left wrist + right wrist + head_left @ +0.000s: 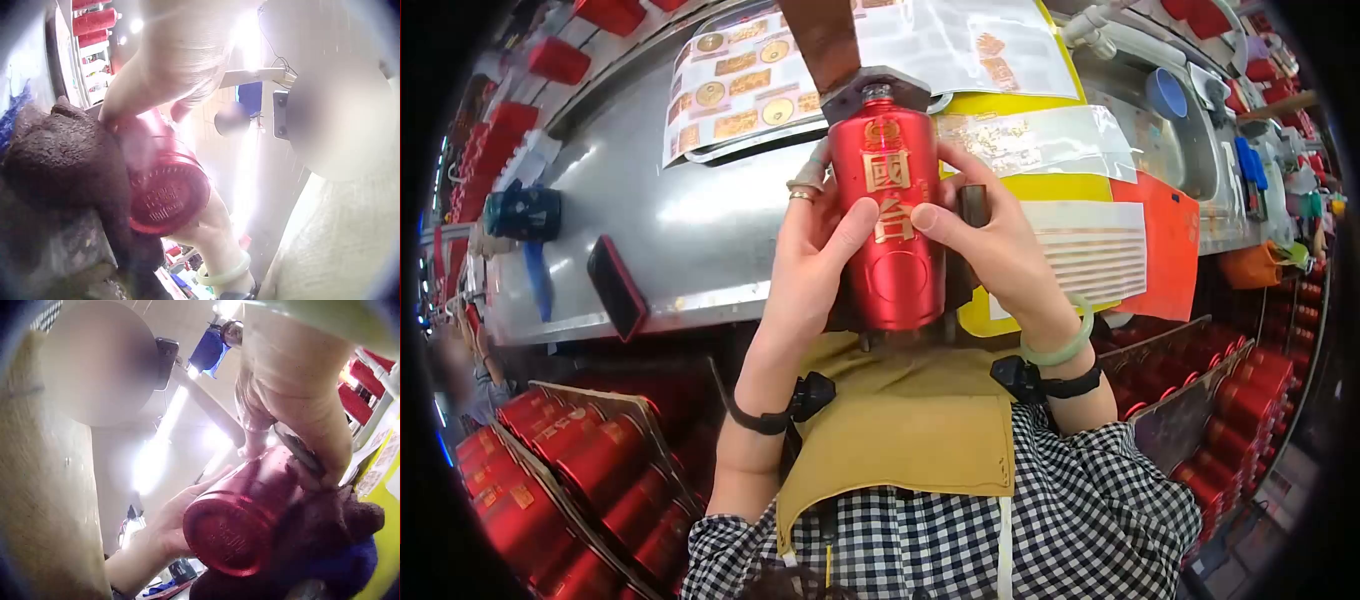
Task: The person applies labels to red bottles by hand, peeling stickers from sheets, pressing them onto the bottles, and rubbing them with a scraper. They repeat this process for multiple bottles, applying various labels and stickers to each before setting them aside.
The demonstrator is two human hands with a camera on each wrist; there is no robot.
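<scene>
A glossy red bottle (895,180) with gold Chinese characters leans upright at the front of the bench, its short neck at a dark block. The left hand (808,250) grips its left side, thumb on the front and a ring on one finger. The right hand (1005,245) grips the other side, thumb tip on the lower gold character. A small dark flat piece (973,206) sits between the right fingers; its kind cannot be told. Embossed marks show on the bottle's base (169,200) in the left wrist view. Beneath the bottle lies a dark brown lumpy mass (62,156).
Sheets of gold stickers (750,75) lie on the metal bench (630,190), with striped strips (1090,250) and an orange-red sheet (1165,250) at right. A phone (616,287) is near the front edge. Crates of red bottles (590,460) stand on both sides.
</scene>
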